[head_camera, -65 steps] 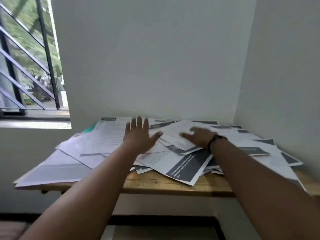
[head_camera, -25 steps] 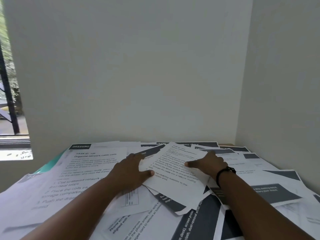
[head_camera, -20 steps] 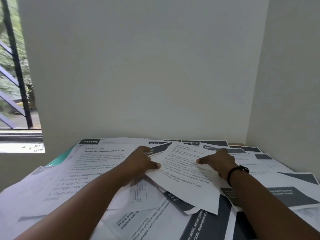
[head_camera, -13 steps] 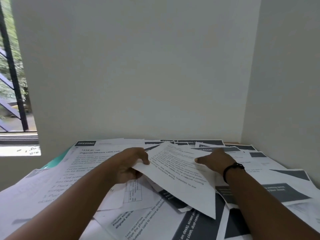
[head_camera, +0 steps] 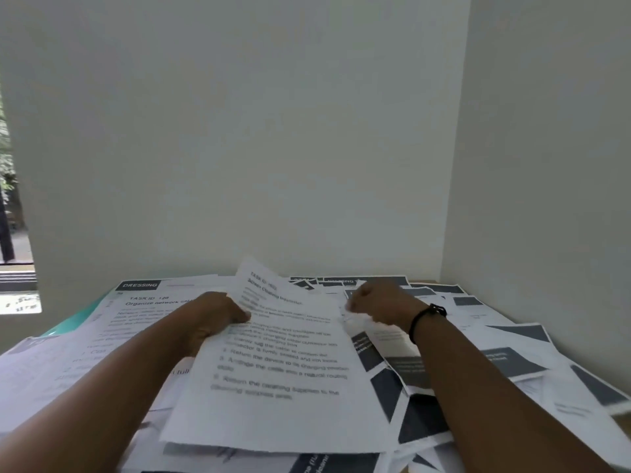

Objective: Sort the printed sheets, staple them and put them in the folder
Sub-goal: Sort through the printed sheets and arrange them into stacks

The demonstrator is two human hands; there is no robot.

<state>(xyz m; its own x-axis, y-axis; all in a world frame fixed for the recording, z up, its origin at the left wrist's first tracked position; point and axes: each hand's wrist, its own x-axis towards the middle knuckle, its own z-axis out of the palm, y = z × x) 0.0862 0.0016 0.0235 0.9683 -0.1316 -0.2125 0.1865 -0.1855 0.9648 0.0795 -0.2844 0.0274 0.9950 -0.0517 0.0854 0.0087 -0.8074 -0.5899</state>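
Paper covers the whole table: a loose pile of printed sheets point(head_camera: 512, 363), overlapping at all angles, light, limp and likely to slide over one another. A teal folder point(head_camera: 73, 324) shows only as an edge under the far-left sheets; its contents are hidden. One sheet point(head_camera: 276, 380) is lifted, pinched at its left edge by the left hand point(head_camera: 215, 315). The right hand point(head_camera: 382, 305) is curled beside its right edge; whether it grips anything I cannot tell.

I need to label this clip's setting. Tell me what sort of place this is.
Probably a plain room corner used as a paperwork desk: bare white walls meeting at a corner, a window on the left, and a surface buried in printed task sheets, one held up by the left hand.
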